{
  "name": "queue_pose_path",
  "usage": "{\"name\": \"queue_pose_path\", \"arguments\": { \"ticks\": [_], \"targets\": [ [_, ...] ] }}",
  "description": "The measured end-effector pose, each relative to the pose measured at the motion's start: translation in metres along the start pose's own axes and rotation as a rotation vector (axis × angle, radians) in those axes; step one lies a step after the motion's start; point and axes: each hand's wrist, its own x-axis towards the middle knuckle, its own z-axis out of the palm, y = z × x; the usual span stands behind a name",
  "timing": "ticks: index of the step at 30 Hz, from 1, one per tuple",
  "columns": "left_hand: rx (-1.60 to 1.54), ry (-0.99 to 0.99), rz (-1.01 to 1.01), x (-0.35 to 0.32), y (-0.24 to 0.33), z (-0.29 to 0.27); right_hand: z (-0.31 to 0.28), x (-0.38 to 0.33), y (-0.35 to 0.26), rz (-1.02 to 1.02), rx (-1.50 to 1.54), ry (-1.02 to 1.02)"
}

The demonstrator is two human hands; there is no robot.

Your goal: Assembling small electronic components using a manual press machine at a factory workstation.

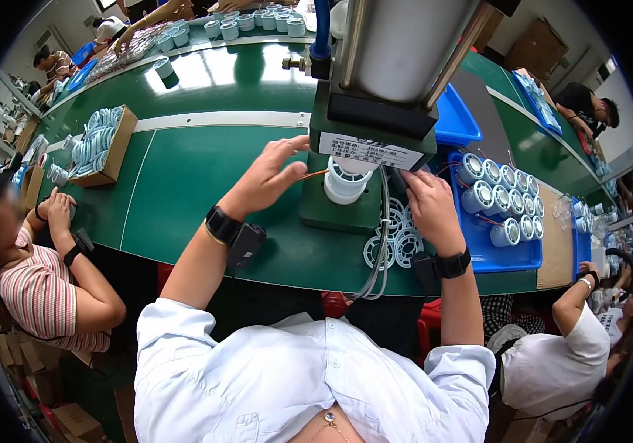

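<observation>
A pale-blue round plastic housing stands upright on the green base of a press, under the press head. Thin red and yellow wires stick out of the housing's left side. Beside them is my left hand, fingers stretched and thumb apart, its fingertips by the left side of the press head. I cannot see anything held in it. My right hand lies at the right of the press, fingers extended, fingertips close under the head's right edge; what they touch is hidden.
Pale ring covers lie beside grey cables near my right wrist. A blue tray at right holds rows of wired housings. On the left stands a cardboard box of rings. Co-workers sit on both sides; more housings stand across the table.
</observation>
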Motion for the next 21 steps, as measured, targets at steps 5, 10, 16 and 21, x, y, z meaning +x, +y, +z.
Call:
{"name": "queue_pose_path", "arguments": {
  "ticks": [5,10,16,21],
  "targets": [
    [0.492,-0.088,-0.143,-0.011,-0.033,-0.03,-0.005,0.007,-0.008,0.027,-0.163,-0.126],
    [0.729,-0.21,-0.144,-0.016,-0.029,-0.019,-0.013,0.006,-0.011,0.01,-0.093,0.006],
    [0.725,-0.234,-0.102,-0.013,-0.044,-0.019,-0.02,0.044,-0.062,0.018,0.491,-0.146],
    [0.757,-0.234,-0.033,-0.017,-0.049,-0.028,0.002,0.066,-0.065,0.119,0.494,-0.047]
  ]
}}
